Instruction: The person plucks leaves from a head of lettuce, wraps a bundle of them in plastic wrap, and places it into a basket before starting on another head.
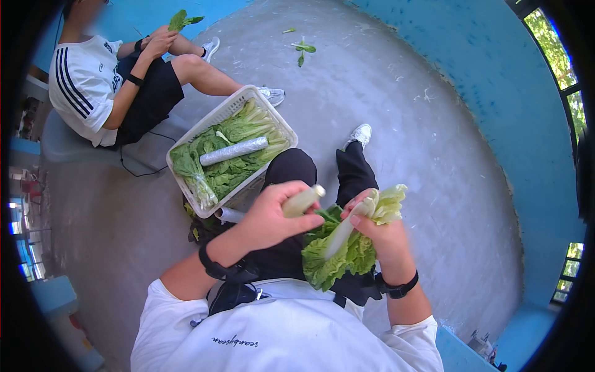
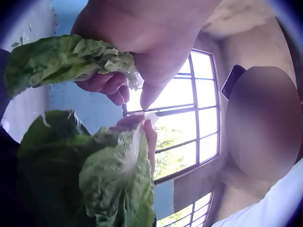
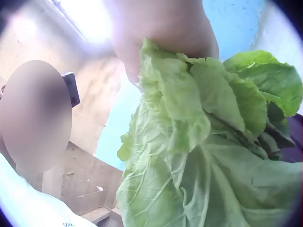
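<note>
In the head view, my left hand [image 1: 273, 214] grips a pale vegetable stalk [image 1: 302, 202], its cut end pointing up and right. The left wrist view has that hand [image 2: 142, 38] with green leaf [image 2: 52, 64] in its curled fingers, its thumb pointing down. To the right, my right hand [image 1: 383, 232] pinches a leafy head [image 1: 341, 257] by its pale ribs, leaves hanging over the lap. Broad leaves [image 3: 189, 142] cover most of the fingers of the right hand [image 3: 165, 28] in the right wrist view. The two hands are slightly apart.
A white basket [image 1: 292, 133] of leafy greens [image 1: 238, 130] with a wrapped plastic roll [image 1: 234, 150] on top stands ahead to the left. Beside it a seated person [image 1: 93, 87] holds a leaf [image 1: 180, 22]. Loose leaves [image 1: 302, 47] lie on the grey floor [image 1: 434, 155].
</note>
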Available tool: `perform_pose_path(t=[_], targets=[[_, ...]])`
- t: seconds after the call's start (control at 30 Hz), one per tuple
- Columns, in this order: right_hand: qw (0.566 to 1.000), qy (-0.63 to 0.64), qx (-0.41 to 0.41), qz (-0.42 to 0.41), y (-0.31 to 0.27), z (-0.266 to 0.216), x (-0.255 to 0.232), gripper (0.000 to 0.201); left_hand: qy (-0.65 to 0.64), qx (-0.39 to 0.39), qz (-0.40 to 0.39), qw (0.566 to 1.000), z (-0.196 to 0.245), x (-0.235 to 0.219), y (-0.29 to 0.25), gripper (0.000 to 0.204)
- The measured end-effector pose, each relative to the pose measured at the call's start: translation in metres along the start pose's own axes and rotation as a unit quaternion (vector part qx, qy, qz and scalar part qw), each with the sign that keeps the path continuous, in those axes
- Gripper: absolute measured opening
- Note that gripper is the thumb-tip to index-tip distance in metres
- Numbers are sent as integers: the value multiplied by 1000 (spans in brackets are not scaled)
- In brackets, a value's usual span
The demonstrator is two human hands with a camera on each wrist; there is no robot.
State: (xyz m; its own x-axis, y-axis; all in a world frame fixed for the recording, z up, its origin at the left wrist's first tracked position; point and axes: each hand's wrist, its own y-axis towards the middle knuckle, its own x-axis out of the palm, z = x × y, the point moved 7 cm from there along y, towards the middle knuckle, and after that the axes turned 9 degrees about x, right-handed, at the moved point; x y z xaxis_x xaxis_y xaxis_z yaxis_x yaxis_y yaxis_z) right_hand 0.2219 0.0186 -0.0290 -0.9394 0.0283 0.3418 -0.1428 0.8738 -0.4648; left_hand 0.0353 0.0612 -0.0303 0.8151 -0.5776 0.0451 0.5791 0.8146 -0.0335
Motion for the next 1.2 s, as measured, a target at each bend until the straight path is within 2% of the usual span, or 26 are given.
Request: perform_pose_path(t=[0.07, 0.1, 0.2, 0.3, 0.4, 0.53, 0.63, 0.8, 0.93, 1.03, 1.1, 1.13, 1.2], targets=[[999, -32, -37, -3, 2, -1, 6, 20, -23, 35, -16, 999, 4, 19, 3, 19], [997, -48, -56, -4, 2, -2, 8, 20, -21, 28, -5, 999, 2, 24, 2, 18], [998, -35, -51, -4, 3, 2, 10, 25, -30, 27, 28, 999, 1, 29, 2, 14], [999, 20, -43, -22, 5, 7, 9, 30, -4, 26, 26, 999, -2, 27, 0, 18], [996, 53, -32, -57, 9, 18, 7, 35, -6, 59, 62, 996, 4, 27, -3, 15], [995, 67, -16, -76, 10, 21, 12, 37, 1, 38, 50, 998, 0, 32, -1, 17], [997, 44, -27, -59, 8, 14, 15, 35, -14, 26, 59, 998, -4, 32, 1, 18], [999, 17, -35, -13, 13, 22, 6, 21, 5, 37, 73, 997, -3, 35, 4, 19], [998, -28, -60, 11, 11, 19, 3, 12, 1, 10, 68, 998, -13, 36, 5, 15], [997, 10, -67, 35, 9, 19, -1, 10, -3, 15, 60, 998, -13, 32, 7, 12], [994, 46, -97, 22, 9, 14, -2, 10, -21, 29, 53, 998, -3, 29, 5, 16], [992, 63, -113, 15, 9, 12, -3, 9, -52, 3, 52, 997, -7, 27, 4, 16], [990, 115, -75, -4, 7, 10, -2, 9, -115, -50, 52, 991, -14, 22, 2, 19]])
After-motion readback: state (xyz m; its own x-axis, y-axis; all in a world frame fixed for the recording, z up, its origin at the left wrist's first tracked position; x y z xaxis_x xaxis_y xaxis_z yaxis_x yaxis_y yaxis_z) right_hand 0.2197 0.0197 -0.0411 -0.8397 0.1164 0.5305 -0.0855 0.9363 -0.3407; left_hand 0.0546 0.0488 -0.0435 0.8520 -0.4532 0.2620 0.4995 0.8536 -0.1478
